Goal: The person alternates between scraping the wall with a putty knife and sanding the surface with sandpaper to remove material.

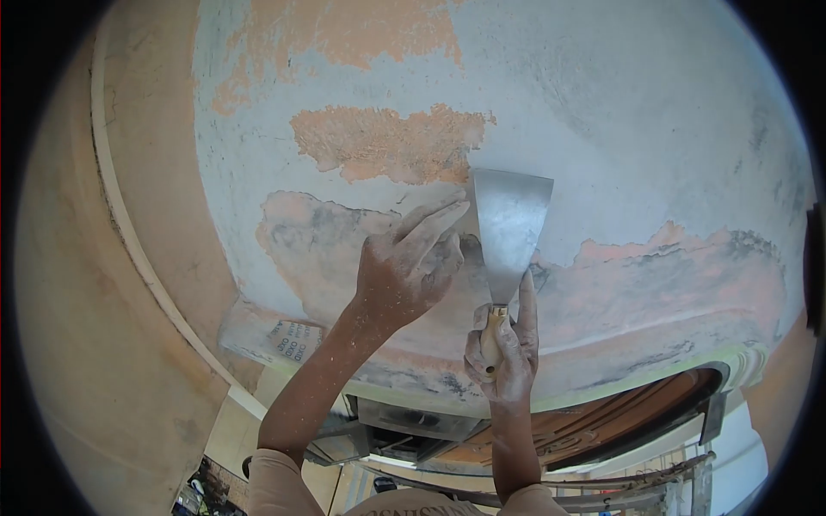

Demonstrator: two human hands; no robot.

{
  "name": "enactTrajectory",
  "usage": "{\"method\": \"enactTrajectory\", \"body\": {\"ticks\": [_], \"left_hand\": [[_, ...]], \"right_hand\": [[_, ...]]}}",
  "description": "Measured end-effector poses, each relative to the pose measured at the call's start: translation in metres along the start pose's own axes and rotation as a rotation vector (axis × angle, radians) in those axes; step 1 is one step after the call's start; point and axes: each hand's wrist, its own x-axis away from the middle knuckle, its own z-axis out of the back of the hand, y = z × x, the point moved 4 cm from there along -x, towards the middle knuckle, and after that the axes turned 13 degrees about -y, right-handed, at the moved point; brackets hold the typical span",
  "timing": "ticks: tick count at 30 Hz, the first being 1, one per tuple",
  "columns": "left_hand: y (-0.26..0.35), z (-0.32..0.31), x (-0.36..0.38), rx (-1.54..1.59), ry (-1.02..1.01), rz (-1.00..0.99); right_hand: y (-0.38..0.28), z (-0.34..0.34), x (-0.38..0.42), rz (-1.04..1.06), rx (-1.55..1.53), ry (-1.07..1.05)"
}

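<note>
My right hand is wrapped round the pale handle of a putty knife. Its wide metal blade points up, and my index finger lies along the lower blade. The blade's upper left corner is by the edge of a bare patch in the wall's pale coating. Just left of the blade, my left hand reaches up with fingers stretched out near the wall, and I see nothing held in it. Whether its fingertips touch the surface cannot be made out. White dust covers both hands.
A printed piece of paper, perhaps sandpaper backing, rests on the ledge at left. Below the curved moulding is a brown carved wooden panel. A metal railing or scaffold stands low on the right. Peeled pinkish plaster runs along the right.
</note>
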Motion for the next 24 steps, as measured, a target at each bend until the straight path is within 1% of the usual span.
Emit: {"method": "enactTrajectory", "body": {"ticks": [2, 4, 7, 10, 13, 16, 17, 19, 22, 24], "left_hand": [[-0.002, 0.004, 0.023, 0.382, 0.004, 0.305], [-0.001, 0.003, 0.042, 0.794, 0.018, 0.597], [0.004, 0.005, 0.060, 0.682, -0.063, 0.709], [-0.002, 0.002, 0.069, 0.935, -0.050, 0.751], [0.002, -0.007, 0.070, 1.413, 0.020, 0.736], [0.027, -0.011, 0.063, 1.666, 0.182, 0.910], [0.026, -0.011, 0.068, 1.627, 0.274, 0.909], [0.019, -0.013, 0.082, 1.546, 0.450, 0.907], [0.013, 0.000, 0.086, 0.990, 0.143, 0.703], [0.017, 0.004, 0.078, 0.856, 0.167, 0.635]], "right_hand": [[0.012, -0.003, 0.016, 0.003, -0.068, -0.075], [0.023, -0.010, 0.034, -0.057, -0.096, -0.058], [0.040, -0.011, 0.055, -0.133, -0.045, -0.063], [0.039, -0.015, 0.065, -0.112, 0.133, -0.106], [0.028, -0.017, 0.068, -0.005, 0.787, -0.114], [0.014, -0.040, 0.063, 0.158, 1.119, -0.065], [0.012, -0.041, 0.064, 0.072, 1.124, -0.005], [0.011, -0.042, 0.063, 0.053, 1.166, 0.036], [0.007, -0.041, 0.062, 0.056, 1.224, 0.105], [0.005, -0.039, 0.061, 0.071, 1.260, 0.134]]}}
